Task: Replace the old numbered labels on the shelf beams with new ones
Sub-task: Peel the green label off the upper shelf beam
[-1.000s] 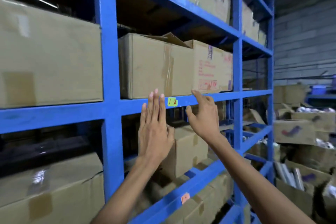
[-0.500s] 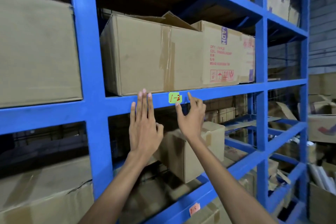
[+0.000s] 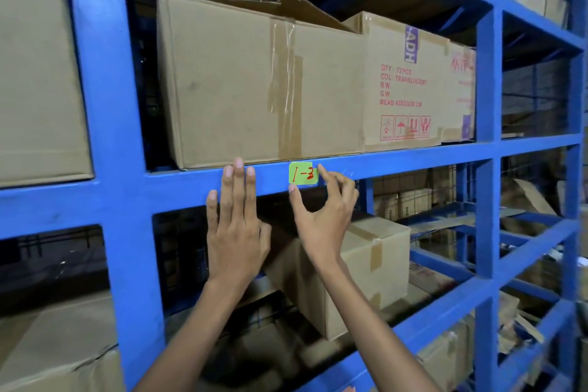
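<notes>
A green label (image 3: 303,173) with red handwriting "1-3" is stuck on the blue shelf beam (image 3: 397,162). My right hand (image 3: 324,213) is at the label: its thumb tip touches the lower left corner and its index fingertip touches the right edge. The other fingers are curled. My left hand (image 3: 235,226) lies flat with fingers straight against the same beam, a little left of the label. It holds nothing.
Taped cardboard boxes (image 3: 261,79) rest on the beam directly above the hands, with a printed box (image 3: 404,86) to the right. A blue upright (image 3: 101,137) stands to the left and another (image 3: 486,137) to the right. A smaller box (image 3: 366,267) sits on the lower shelf behind my right wrist.
The view has moved closer to the rack. My right hand has moved left onto the green label, thumb and index now touching its edges. My left hand stays flat on the beam.
</notes>
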The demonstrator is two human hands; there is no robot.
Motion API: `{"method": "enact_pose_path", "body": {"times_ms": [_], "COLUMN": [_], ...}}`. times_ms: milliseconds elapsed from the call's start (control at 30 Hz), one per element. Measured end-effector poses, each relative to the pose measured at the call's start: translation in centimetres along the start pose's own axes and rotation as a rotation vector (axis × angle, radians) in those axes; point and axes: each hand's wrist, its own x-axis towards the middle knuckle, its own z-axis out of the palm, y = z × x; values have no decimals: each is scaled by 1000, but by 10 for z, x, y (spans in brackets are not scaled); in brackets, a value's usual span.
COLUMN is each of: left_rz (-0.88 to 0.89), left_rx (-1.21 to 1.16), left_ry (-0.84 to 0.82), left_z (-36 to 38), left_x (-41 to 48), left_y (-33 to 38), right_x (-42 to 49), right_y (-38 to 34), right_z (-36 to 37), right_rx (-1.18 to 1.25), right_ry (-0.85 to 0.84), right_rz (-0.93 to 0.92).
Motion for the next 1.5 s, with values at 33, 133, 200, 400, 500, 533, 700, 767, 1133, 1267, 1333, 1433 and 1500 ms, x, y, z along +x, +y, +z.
{"method": "enact_pose_path", "body": {"times_ms": [33,133,200,400,500,533,700,767,1133,1267,1333,1433,1500], "left_rz": [-4,-8,-4,3,-1,-1,-9,-12,-11,-13,-15,-13,-14], "left_rx": [4,7,8,3,1,4,7,1,-18,-25,-31,-32,-36], "left_ry": [5,9,8,-5,-5,-6,-5,-6,-40,-54,-54,-57,-55], "left_z": [1,1,0,-4,-4,-4,-5,-5,-10,-12,-12,-13,-13], "left_x": [0,0,-1,-2,-2,-2,-3,-3,-4,-4,-4,-4,-4], "left_y": [0,0,0,-1,-1,-1,1,1,1,1,1,0,0], "right_x": [2,8,12,18,21,22,26,24,19,26,31,36,38], "right_y": [-2,-7,-10,-12,-12,-13,-15,-16,-18,-22,-24,-23,-21], "right_z": [0,-4,-8,-13,-15,-16,-18,-18,-17,-16,-16,-18,-18], "right_rx": [20,55,47,28,22,20,20,19,153,260,277,283,275], "right_ry": [-17,-57,-75,-128,-165,-176,-201,-176,-148,-111,-100,-100,-111], "right_rz": [31,107,139,169,188,194,221,233,344,499,547,579,599]}}
